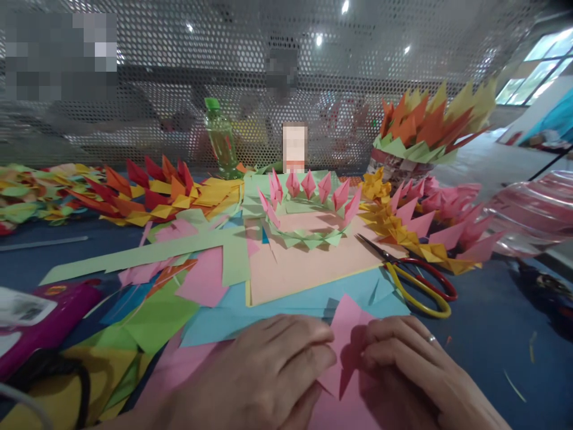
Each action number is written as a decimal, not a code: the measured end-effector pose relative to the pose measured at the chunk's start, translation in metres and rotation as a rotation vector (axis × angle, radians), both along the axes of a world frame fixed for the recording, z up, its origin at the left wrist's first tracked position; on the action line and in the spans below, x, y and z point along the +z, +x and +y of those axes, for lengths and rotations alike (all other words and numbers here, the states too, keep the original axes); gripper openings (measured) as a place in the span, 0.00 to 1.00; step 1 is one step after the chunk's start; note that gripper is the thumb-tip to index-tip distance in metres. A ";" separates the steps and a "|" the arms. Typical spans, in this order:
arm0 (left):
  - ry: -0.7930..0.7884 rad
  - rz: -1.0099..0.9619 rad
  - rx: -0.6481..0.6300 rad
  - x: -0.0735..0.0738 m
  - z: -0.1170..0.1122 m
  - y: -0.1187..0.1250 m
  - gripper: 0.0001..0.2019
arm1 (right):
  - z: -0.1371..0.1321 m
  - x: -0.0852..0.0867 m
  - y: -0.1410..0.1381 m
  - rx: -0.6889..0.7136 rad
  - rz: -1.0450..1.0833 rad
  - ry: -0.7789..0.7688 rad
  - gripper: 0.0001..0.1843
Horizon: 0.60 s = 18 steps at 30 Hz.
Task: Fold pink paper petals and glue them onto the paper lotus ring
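A pink paper piece (344,334), folded to a point, lies at the near edge of the table on a light blue sheet (286,310). My left hand (268,376) presses on its left side with fingers curled together. My right hand (407,364), a ring on one finger, pinches its right side. Behind it sits a ring of folded pink and green paper points (308,209) on a peach sheet (304,269).
Red-and-yellow scissors (416,278) lie to the right. Loose coloured sheets (179,275) cover the left. Folded orange, yellow and pink paper crowns (425,125) and a green bottle (220,140) stand at the back before a perforated screen. A magenta case (49,316) lies left.
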<state>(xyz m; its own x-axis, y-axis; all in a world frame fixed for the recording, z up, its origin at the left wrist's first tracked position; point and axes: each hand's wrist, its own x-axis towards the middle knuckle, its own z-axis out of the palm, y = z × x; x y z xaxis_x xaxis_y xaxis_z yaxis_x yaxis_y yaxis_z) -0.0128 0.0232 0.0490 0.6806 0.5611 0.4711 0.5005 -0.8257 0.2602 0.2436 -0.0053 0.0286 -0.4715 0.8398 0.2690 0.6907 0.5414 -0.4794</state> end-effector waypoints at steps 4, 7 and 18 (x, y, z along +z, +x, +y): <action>-0.003 0.045 -0.060 0.002 0.003 -0.003 0.15 | -0.006 0.000 -0.002 -0.067 0.065 0.011 0.11; -0.012 0.115 -0.131 -0.001 0.005 -0.006 0.21 | -0.009 0.001 -0.001 -0.010 0.056 0.074 0.15; 0.134 0.116 -0.197 0.004 0.000 -0.010 0.09 | -0.010 -0.007 0.002 0.107 -0.274 0.488 0.12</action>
<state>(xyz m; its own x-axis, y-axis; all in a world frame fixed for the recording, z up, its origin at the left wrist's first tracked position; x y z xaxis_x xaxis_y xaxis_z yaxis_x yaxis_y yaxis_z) -0.0229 0.0232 0.0526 0.8243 0.3503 0.4448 0.3466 -0.9334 0.0928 0.2460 -0.0158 0.0219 -0.6541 0.5929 0.4698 0.6840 0.7288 0.0326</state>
